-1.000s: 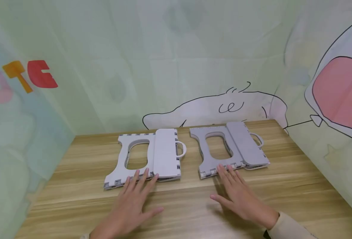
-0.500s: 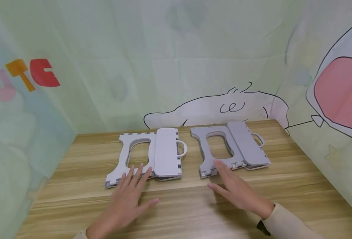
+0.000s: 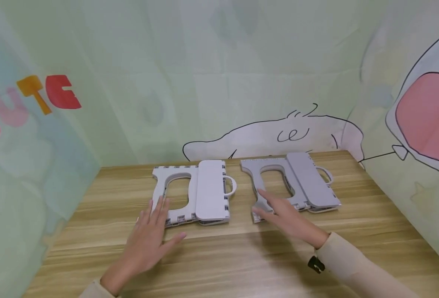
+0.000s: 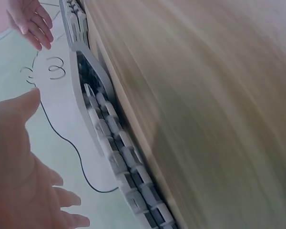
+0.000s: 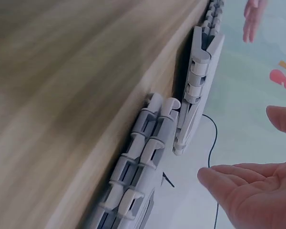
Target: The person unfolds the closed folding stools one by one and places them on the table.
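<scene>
Two folded plastic step stools lie flat, side by side: a white one on the left and a grey one on the right, each with a loop handle on its right edge. My left hand, fingers straight and thumb out to the side, hovers over the white stool's near left corner and covers it. Over the grey stool's near left corner is my right hand, its fingers extended leftward. Both wrist views show the hands apart from the hinged stool edges, holding nothing.
The stools rest toward the back of a wood-grain table. Behind it and at both sides hangs a pale green printed cloth with cartoon drawings and letters. A black buckle hangs by my right sleeve.
Both hands have drifted left and slightly forward across the near ends of the stools. The stools stay in place; the head view has shifted slightly.
</scene>
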The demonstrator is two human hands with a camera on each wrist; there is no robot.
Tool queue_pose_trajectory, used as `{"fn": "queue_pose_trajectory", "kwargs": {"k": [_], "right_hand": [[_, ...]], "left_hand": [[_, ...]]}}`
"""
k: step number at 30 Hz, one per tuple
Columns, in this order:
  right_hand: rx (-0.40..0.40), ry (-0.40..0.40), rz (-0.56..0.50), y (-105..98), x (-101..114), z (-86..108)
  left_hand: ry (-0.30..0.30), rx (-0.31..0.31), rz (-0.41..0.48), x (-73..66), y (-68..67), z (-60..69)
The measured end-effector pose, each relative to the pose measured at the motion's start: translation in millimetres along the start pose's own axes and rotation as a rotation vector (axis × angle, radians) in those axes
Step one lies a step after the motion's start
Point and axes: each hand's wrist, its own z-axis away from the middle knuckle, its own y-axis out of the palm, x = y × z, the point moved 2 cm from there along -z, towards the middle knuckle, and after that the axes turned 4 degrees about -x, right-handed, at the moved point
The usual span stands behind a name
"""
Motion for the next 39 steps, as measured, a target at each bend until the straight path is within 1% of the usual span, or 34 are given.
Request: {"fn": "queue_pose_trajectory", "kwargs": {"k": [6, 11, 14, 17, 23, 28, 32, 36, 39], "right_hand": [[0.031, -0.003, -0.107, 1, 3, -28.2], [0.034, 0.062, -0.147, 3, 6, -46.4], [0.029, 0.115, -0.159, 7, 6, -56.6], [0.021, 0.161, -0.195, 10, 6, -66.1], [-0.01, 0.236, -0.242, 21, 5, -83.5], [-0.039, 0.288, -0.243, 30, 6, -95.3], [-0.034, 0.307, -0.266, 36, 5, -100.3], [-0.025, 0.318, -0.281, 41, 4, -103.5], [-0.03, 0.35, -0.304, 44, 4, -105.9]], "left_hand": [[-0.047, 0.031, 0.002, 11.4, -0.7, -1.0], [-0.072, 0.049, 0.024, 18.5, 1.3, -1.0], [-0.074, 0.06, 0.031, 23.2, 3.1, -0.3], [-0.071, 0.074, 0.032, 27.6, 4.2, 0.4], [-0.074, 0.107, 0.052, 31.4, 5.8, 1.9], [-0.078, 0.119, 0.071, 33.1, 6.9, 3.5], [-0.075, 0.13, 0.081, 34.6, 9.1, 5.3], [-0.066, 0.128, 0.091, 36.4, 10.0, 6.6], [-0.061, 0.123, 0.086, 37.2, 9.7, 7.8]]}}
